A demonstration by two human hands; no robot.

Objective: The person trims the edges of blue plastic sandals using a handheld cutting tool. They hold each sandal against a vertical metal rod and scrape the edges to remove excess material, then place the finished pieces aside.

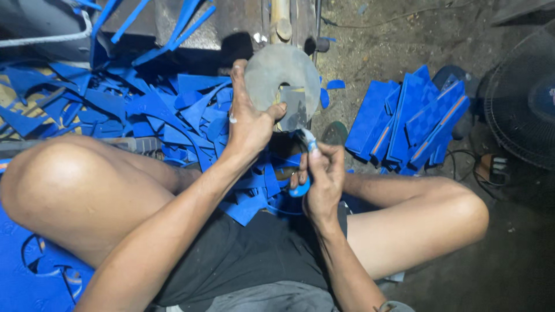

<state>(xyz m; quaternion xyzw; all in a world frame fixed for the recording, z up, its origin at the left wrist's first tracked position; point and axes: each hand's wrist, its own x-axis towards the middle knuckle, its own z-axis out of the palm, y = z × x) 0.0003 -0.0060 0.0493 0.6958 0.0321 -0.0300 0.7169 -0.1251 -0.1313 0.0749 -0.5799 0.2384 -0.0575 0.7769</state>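
My left hand point(247, 118) grips a round grey disc point(281, 75) with a hole near its middle, held up in front of me. My right hand point(322, 173) holds a small tool with a blue handle point(300, 186), its pale tip pointing up toward the disc's lower edge. Both hands work above my lap, between my bare knees.
A heap of blue foam offcuts and strips point(144, 104) covers the floor at left and centre. A stack of blue patterned sheets point(410, 118) lies at right. A floor fan point(523, 104) stands at far right. A metal machine frame point(283, 23) rises ahead. A blue sheet point(29, 271) lies under my left leg.
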